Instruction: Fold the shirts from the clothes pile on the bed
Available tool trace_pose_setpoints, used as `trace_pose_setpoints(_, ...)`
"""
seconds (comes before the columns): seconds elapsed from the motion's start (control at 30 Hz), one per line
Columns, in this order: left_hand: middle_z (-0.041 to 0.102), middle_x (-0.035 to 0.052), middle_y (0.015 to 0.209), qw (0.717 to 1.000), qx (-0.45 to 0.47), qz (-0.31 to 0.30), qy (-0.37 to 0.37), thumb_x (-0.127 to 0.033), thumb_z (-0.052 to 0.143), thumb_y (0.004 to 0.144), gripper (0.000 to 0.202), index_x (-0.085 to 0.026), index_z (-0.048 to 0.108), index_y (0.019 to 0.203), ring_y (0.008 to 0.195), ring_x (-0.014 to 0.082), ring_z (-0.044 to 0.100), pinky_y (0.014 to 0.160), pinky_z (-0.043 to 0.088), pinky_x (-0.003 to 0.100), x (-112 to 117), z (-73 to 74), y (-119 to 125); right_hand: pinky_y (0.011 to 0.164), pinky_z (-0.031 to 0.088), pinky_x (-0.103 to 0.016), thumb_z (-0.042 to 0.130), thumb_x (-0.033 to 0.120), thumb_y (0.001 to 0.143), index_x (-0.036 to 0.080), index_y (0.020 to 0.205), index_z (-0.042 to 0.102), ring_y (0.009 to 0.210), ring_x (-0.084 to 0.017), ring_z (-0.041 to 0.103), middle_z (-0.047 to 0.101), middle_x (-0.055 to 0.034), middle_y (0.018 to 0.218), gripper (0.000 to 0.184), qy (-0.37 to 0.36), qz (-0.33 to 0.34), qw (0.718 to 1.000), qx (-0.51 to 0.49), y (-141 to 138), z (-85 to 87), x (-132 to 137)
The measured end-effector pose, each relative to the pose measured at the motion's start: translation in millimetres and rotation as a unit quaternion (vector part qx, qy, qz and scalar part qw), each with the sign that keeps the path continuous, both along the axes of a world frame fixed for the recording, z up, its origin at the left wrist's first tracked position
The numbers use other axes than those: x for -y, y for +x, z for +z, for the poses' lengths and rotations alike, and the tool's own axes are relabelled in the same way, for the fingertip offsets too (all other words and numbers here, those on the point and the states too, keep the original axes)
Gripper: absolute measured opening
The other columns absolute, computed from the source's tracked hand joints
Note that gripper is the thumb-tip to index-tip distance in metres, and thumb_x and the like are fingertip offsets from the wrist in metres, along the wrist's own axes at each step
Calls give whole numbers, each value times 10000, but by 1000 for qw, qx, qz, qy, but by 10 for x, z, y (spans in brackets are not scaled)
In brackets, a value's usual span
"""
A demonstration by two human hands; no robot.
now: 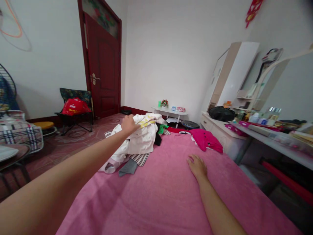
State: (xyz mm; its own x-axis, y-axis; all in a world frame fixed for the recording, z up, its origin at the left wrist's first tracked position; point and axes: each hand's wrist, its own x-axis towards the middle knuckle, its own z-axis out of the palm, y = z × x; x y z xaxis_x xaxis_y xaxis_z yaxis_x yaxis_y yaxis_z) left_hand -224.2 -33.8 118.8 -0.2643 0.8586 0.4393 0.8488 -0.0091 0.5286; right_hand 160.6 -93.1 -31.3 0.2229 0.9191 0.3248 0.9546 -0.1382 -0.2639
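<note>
My left hand (129, 124) reaches out to a heap of clothes on the bed, its fingers closed on a white garment with a yellow print (144, 138). Under that garment lie striped cloth (141, 159), a grey piece of cloth (128, 167) and a white-and-pink piece (110, 165). Black cloth (158, 138) and green cloth (161, 128) poke out at the heap's right. My right hand (197, 165) rests on the pink bed cover (166, 192), fingers loosely stretched, holding nothing. Beyond it lies a bright pink garment (206, 139).
A dressing table (276, 145) crowded with bottles stands right, beside a cabinet with a black bag (222, 113). At the far end is a low white table (168, 111). Left are a folding chair with a red bag (75, 106), a yellow stool (44, 125) and a dark red door (104, 65).
</note>
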Motion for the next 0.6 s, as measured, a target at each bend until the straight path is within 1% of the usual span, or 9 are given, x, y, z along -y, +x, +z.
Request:
trace_pose_setpoints(0.1,621,239,1149,996,30,65,-59,-452,753,645,587,-82,638,1086,1092,417,565,867,465,458,-75,-134,-232,923,401,-362,444,322,890,204,1179,623,1125,-263,533,608,-70,1243,360,4,3,1000,-2,-4,5,6)
trace_pose_setpoints(0.17,682,205,1030,994,42,68,-68,-449,692,720,434,-96,689,973,1004,366,626,800,486,378,-76,-207,-330,929,397,-364,446,316,891,199,1176,625,1125,-266,532,611,-73,1237,356,8,6,1000,-6,-8,4,10)
trace_pose_setpoints(0.23,706,184,979,995,50,66,-54,-395,618,795,343,-103,710,950,971,337,646,756,484,335,-58,-200,-395,938,391,-370,457,309,887,194,1175,626,1128,-271,529,611,-79,1234,354,15,8,1000,-14,-11,2,12)
trace_pose_setpoints(0.3,713,179,978,996,59,62,-23,-357,559,840,340,-98,710,1000,965,331,649,731,480,323,-35,-86,-404,943,388,-376,480,296,877,188,1165,635,1125,-276,531,616,-87,1224,344,25,9,999,-25,-15,-2,9)
trace_pose_setpoints(0.4,701,142,1073,996,64,40,43,-345,485,895,368,-130,677,1123,1015,301,633,762,471,309,24,259,-205,938,398,-397,523,268,856,182,1127,657,1108,-287,541,632,-99,1190,314,42,15,998,-51,-19,-16,-6)
trace_pose_setpoints(0.47,686,74,1141,994,57,-20,96,-344,467,916,342,-188,670,1143,1053,247,616,818,456,274,123,533,124,949,400,-414,558,248,842,179,1097,669,1106,-291,542,639,-102,1170,286,55,20,995,-75,-16,-28,-17)
trace_pose_setpoints(0.5,687,27,1145,988,50,-75,126,-331,484,912,307,-218,677,1122,1046,207,615,843,444,243,203,653,341,957,402,-420,578,243,836,179,1073,676,1103,-288,544,644,-101,1154,264,62,23,994,-91,-10,-33,-20)
trace_pose_setpoints(0.53,692,47,1125,964,46,-195,175,-296,507,903,290,-174,687,1095,1026,206,618,860,439,249,305,747,582,959,409,-422,594,246,837,181,1051,679,1092,-279,551,647,-98,1138,239,70,24,991,-109,-1,-34,-18)
trace_pose_setpoints(0.6,712,51,1046,883,11,-432,184,-284,554,875,259,-140,703,1031,955,198,635,852,445,254,565,824,1077,931,453,-421,602,287,867,179,1065,654,1051,-244,575,633,-87,1137,232,95,22,983,-154,29,-19,1)
